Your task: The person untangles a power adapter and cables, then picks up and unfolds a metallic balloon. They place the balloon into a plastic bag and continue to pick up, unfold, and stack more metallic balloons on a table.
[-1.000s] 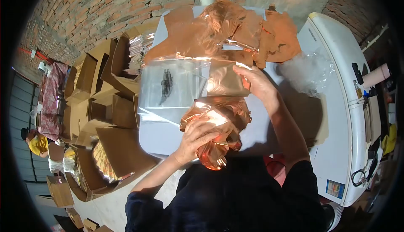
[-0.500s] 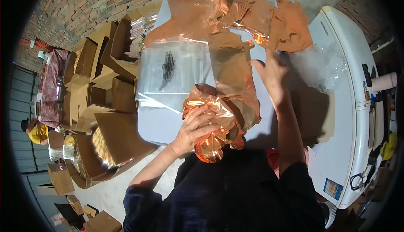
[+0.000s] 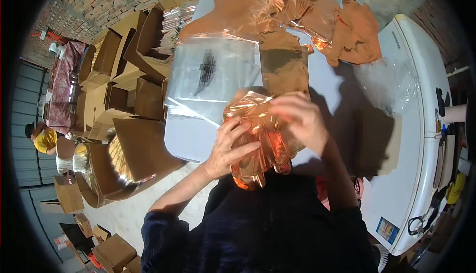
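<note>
At the table's near edge lies a crumpled, shiny copper-coloured foil piece. My left hand rests on its left side with the fingers spread over it. My right hand is at its upper right, fingers bent and slightly blurred; whether they pinch the foil is unclear. A flat copper foil sheet runs from beneath this area toward the back. Left of that sheet is a stack of clear plastic bags with a dark printed patch. More copper foil pieces cover the table's far side.
Open cardboard boxes stand to the left, some holding shiny foil packs. Clear plastic film lies at the right, beside a large white appliance. A person in a yellow top is at the far left.
My right hand has come down from the far foil to the crumpled foil near my left hand. The camera view has shifted slightly.
</note>
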Demonstrator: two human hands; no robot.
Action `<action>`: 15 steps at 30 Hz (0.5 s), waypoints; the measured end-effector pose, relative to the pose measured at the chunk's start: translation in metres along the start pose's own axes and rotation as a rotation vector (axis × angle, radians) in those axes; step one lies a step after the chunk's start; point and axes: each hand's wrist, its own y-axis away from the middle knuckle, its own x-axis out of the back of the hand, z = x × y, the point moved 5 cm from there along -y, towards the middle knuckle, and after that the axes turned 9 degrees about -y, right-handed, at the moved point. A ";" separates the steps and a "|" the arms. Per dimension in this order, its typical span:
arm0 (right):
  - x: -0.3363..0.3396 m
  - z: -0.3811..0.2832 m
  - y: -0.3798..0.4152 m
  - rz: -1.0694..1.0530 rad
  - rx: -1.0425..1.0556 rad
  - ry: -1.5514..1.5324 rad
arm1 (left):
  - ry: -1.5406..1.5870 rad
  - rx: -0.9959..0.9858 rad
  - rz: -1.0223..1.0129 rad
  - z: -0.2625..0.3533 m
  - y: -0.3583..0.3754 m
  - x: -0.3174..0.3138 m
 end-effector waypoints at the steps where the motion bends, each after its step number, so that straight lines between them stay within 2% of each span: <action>1: 0.006 0.004 -0.014 0.149 -0.020 -0.196 | -0.022 0.002 0.028 0.000 0.001 0.000; 3: 0.016 0.015 -0.037 0.156 -0.406 -0.087 | -0.067 0.000 0.039 0.001 0.002 0.001; 5: 0.020 0.025 -0.074 0.346 -0.239 0.028 | -0.113 0.001 0.042 0.004 0.002 0.004; 7: 0.023 0.042 -0.111 0.346 -0.191 0.101 | -0.134 -0.029 0.031 0.004 0.004 0.003; 10: 0.018 0.075 -0.148 0.327 -0.259 0.114 | -0.097 -0.078 0.001 0.001 0.005 -0.001; 13: 0.020 0.068 -0.141 0.520 -0.109 0.422 | -0.079 -0.106 -0.034 0.000 0.001 0.001; 14: 0.024 0.067 -0.127 0.423 -0.239 0.259 | -0.081 -0.107 -0.044 0.001 0.000 0.003; 15: 0.026 0.053 -0.112 0.371 -0.210 0.218 | -0.089 -0.110 -0.035 0.001 -0.003 0.006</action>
